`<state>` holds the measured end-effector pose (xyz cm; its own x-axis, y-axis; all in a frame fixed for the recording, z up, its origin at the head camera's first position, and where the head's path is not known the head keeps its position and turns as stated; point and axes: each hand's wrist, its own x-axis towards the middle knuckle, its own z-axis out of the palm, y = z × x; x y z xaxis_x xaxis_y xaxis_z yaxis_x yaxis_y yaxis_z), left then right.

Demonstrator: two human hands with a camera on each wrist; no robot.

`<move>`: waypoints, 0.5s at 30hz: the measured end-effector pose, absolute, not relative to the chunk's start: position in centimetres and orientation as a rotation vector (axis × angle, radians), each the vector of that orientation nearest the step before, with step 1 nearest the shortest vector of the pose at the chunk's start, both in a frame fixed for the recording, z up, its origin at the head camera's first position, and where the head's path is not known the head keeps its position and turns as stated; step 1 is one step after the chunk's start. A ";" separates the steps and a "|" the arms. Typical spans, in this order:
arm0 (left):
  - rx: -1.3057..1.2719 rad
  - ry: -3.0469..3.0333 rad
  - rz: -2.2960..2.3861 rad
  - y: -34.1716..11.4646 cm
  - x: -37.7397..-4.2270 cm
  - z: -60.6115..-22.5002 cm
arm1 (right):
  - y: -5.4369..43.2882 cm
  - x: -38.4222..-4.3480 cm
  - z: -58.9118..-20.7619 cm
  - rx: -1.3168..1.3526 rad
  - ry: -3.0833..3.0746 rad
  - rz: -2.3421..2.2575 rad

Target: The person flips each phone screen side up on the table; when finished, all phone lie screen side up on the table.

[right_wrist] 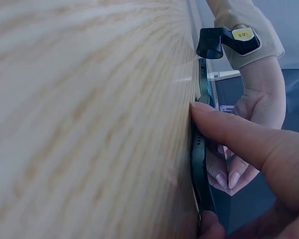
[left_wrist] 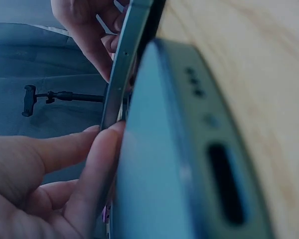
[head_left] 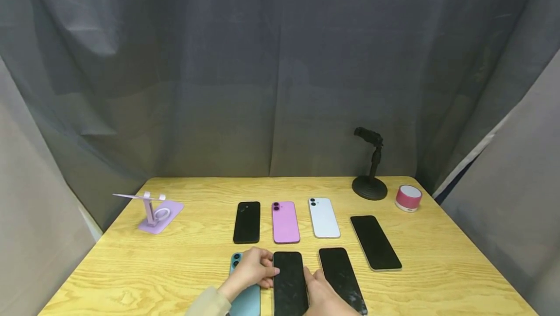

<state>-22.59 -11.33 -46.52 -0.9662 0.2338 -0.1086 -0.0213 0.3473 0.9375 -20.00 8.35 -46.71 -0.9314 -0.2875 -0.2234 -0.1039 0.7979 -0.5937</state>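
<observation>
A dark-screened smartphone (head_left: 290, 284) lies between my two hands near the front of the table. My left hand (head_left: 255, 266) pinches its left edge, thumb over the screen side. In the left wrist view, the fingertips (left_wrist: 109, 137) hold the phone's slim side (left_wrist: 120, 74). My right hand (head_left: 325, 299) grips the phone's right edge, with the thumb (right_wrist: 239, 132) low by the tabletop in the right wrist view. A teal phone (head_left: 246, 301), back up, lies partly hidden under the left hand. Another black-screened phone (head_left: 343, 277) lies close beside the right hand.
Behind lie a black phone (head_left: 247, 222), a pink phone (head_left: 286, 222) and a white phone (head_left: 324, 218). A large black-screened phone (head_left: 375, 243) lies to the right. Farther out stand a purple stand (head_left: 159, 216), a black stand (head_left: 369, 187) and a pink-and-white round speaker (head_left: 408, 198).
</observation>
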 end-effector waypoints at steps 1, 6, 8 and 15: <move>0.194 2.388 1.666 -11.3 -22.6 -46.5 | 8.4 -20.0 -46.7 -0.302 2.679 -0.871; 0.197 2.388 1.668 -11.3 -22.6 -46.5 | 8.5 -20.0 -46.6 -0.248 2.627 -0.918; 0.198 2.386 1.672 -11.3 -22.6 -46.5 | 8.6 -19.9 -46.5 -0.229 2.608 -0.941; 0.197 2.403 1.669 -11.2 -22.7 -46.5 | 8.8 -19.8 -46.3 -0.271 2.587 -0.961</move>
<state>-22.70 -11.23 -46.45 -0.9693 0.2270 -0.0946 -0.0093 0.3506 0.9365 -19.82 8.76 -46.34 -0.9144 -0.3010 -0.2706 -0.0515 0.7495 -0.6599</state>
